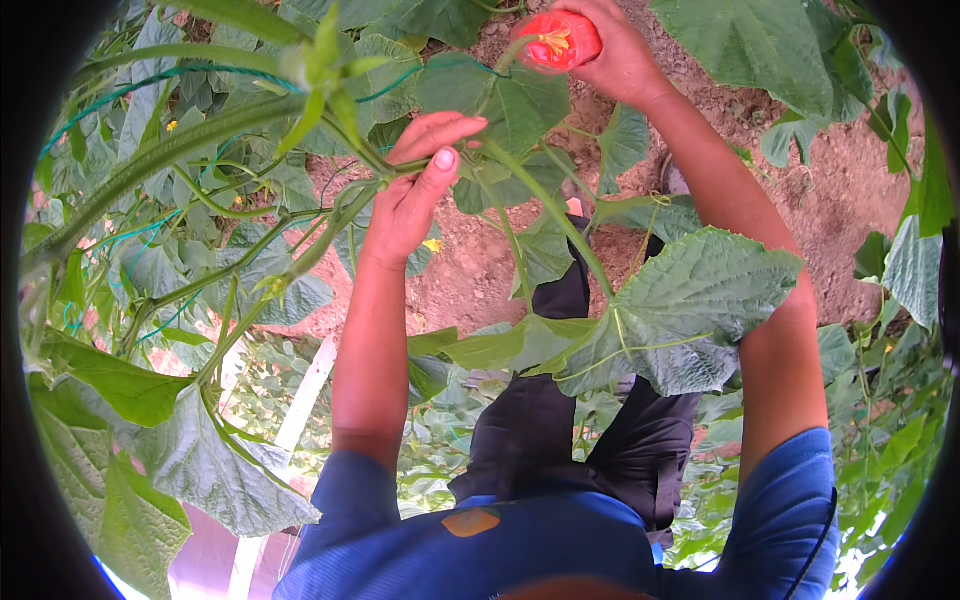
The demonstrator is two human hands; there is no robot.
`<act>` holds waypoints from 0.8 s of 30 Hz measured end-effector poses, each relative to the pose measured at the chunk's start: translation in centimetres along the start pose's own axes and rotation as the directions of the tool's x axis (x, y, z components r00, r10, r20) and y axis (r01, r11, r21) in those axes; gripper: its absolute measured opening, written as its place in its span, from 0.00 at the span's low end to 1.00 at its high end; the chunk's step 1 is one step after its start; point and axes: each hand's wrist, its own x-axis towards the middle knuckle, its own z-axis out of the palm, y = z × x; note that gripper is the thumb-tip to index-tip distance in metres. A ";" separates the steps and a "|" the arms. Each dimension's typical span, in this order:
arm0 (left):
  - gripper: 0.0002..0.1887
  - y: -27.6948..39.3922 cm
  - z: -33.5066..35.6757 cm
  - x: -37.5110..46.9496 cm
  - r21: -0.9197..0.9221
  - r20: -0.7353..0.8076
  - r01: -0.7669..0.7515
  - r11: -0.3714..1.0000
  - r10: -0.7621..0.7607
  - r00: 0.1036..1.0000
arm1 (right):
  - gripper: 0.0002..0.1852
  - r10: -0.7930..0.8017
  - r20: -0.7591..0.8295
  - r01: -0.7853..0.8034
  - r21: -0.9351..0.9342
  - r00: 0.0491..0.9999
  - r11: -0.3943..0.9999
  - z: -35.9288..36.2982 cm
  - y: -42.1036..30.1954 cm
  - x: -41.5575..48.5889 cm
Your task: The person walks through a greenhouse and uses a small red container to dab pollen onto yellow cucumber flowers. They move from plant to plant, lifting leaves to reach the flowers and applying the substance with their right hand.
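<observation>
My left hand (421,172) is among the vine stems left of centre, its thumb and fingers around a thin green stem. At the top, my right hand (619,56) grips a container of bright red liquid (582,45), tilted with its mouth towards the vine. A yellow cucumber flower (553,40) on a curved green stalk sits at the container's mouth; whether it is dipped in the liquid I cannot tell. A broad green leaf (517,101) hangs between my two hands.
Thick vine stems (180,146) and a green twine (150,88) cross the left side. A large leaf (675,307) lies over my right forearm. Beneath are reddish soil (465,277) and my legs in dark trousers (525,427). A white post (304,401) stands at lower left.
</observation>
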 end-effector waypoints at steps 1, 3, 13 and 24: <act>0.26 -0.1 0.1 0.0 -0.009 0.000 0.007 1.000 -0.007 1.000 | 0.38 0.053 0.019 -0.055 0.125 0.998 0.991 -0.2 0.0 -0.1; 0.26 -0.2 0.2 -0.1 -0.014 -0.008 0.012 1.000 -0.012 1.000 | 0.38 0.113 0.068 -0.128 0.284 0.991 0.950 -0.4 0.0 -0.1; 0.26 -0.2 0.0 0.0 0.046 -0.015 -0.017 0.999 0.017 1.000 | 0.33 0.127 0.087 -0.145 0.254 0.988 0.956 -0.6 -0.6 -0.2; 0.27 -0.3 0.4 -0.2 0.041 -0.035 0.027 0.999 -0.026 0.999 | 0.27 0.161 0.024 -0.162 0.229 0.987 0.960 -0.9 -2.1 -0.2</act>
